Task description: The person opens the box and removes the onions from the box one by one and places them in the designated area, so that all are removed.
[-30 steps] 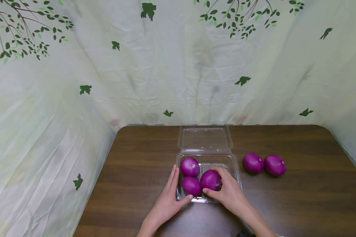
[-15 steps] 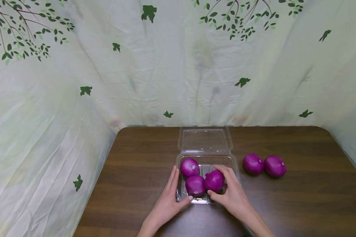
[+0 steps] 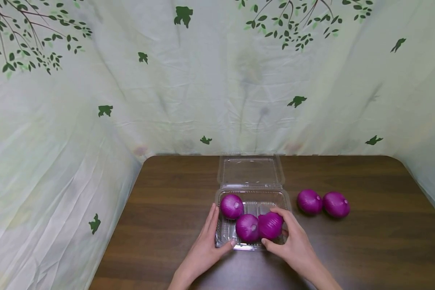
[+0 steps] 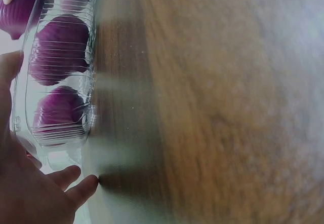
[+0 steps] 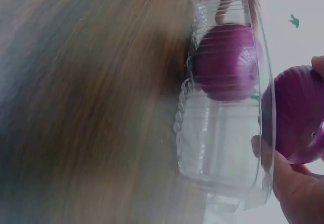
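A clear plastic clamshell container lies with its lid folded back. In the head view my right hand grips a red onion at the container's front right, thumb in front and fingers behind. The right wrist view has this held onion at the rim, its lower part above the container's edge. Against its left side sits a second red onion; another onion sits at the left, farther back. My left hand rests at the container's left front corner, fingers straight along the side wall, thumb at the front rim.
Two more red onions lie side by side on the brown wooden table, right of the container. The transparent lid reaches back near the table's far edge. A pale leaf-printed curtain hangs behind and along the sides.
My right hand has moved right with its onion inside the container. The front left onion has shifted right alongside it, away from the left wall. My left hand stays in place.
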Tool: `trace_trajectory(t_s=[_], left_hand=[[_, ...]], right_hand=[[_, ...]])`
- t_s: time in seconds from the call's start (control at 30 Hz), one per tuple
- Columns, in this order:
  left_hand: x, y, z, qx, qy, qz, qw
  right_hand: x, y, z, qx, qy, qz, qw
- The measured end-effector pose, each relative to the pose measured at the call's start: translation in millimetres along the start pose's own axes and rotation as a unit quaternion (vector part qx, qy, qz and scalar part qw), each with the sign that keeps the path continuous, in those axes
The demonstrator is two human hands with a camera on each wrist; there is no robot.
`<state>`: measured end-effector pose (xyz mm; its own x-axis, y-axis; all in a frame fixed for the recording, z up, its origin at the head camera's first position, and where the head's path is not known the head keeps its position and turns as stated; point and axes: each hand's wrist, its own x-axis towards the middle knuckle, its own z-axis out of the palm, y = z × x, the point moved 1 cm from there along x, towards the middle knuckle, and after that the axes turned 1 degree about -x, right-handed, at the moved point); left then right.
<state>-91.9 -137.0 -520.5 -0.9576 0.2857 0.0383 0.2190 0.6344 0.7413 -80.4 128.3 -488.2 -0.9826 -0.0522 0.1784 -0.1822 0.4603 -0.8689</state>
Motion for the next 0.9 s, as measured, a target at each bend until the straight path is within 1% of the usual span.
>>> trace_trajectory(t_s=[0.1,0.2,0.3,0.43,0.57,0.73,0.8,0.9], left_hand=[[0.1,-0.2,-0.2,0.001,-0.002,-0.005,1.0],[-0.1,0.2,-0.1,0.004,-0.004,-0.01,0.9999],[-0.4,-0.2,0.3,0.005,-0.004,-0.012,0.9999],[-0.4,-0.5,0.5,0.005,-0.002,-0.006,1.0],[-0.4,-0.6,0.6,0.005,0.0,0.0,1.0],[-0.4,-1.4,0.9,0.006,0.001,0.001,1.0],[-0.5,-1.4,0.9,0.007,0.001,0.002,1.0],[-0.6,-1.6,1.1,0.008,0.001,0.003,1.0]], right_hand=[[-2.9,1,-6,-0.003,0.006,-0.002,1.0],[-6.4,4,-14,-0.026,0.017,-0.006,0.9995],[-10.7,6,-21,-0.057,0.03,0.003,0.9979],[-16.5,8,-31,-0.081,0.046,0.018,0.9955],[-20.3,9,-43,-0.085,0.051,0.027,0.9947],[-23.7,7,-56,-0.075,0.037,0.035,0.9959],[-25.3,7,-61,-0.073,0.035,0.034,0.9961],[-27.6,10,-67,-0.068,0.045,0.023,0.9964]])
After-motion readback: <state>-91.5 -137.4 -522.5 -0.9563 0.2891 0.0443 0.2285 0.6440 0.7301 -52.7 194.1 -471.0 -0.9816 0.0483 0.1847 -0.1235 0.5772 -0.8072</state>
